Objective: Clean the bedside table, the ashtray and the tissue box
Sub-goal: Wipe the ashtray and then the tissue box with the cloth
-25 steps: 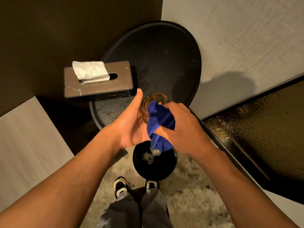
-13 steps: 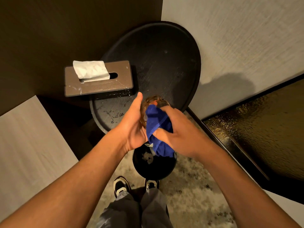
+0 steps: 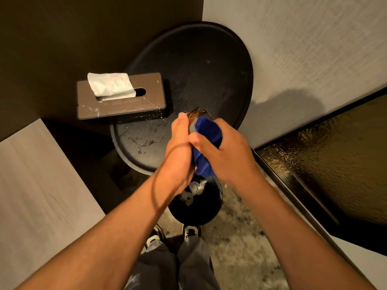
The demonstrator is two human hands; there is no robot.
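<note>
My left hand (image 3: pixel 180 151) grips a brown glass ashtray (image 3: pixel 198 113), held on edge above the bin; only its top rim shows between my hands. My right hand (image 3: pixel 225 151) presses a bunched blue cloth (image 3: pixel 206 143) against the ashtray. Behind them stands the round black bedside table (image 3: pixel 201 65), with pale smears and dust on its near part. A brown tissue box (image 3: pixel 119 101) with a white tissue sticking out sits on the table's left side, overhanging its edge and flecked with white specks.
A black round bin (image 3: pixel 199 210) with crumpled white paper stands on the patterned carpet below my hands, just ahead of my shoes. A dark wall is at the left, a pale wall at the right, and a dark glossy panel (image 3: pixel 335 164) at the far right.
Both hands have turned slightly: my right hand and the blue cloth rotated over the ashtray, which shows less than before. The hands stay above the bin.
</note>
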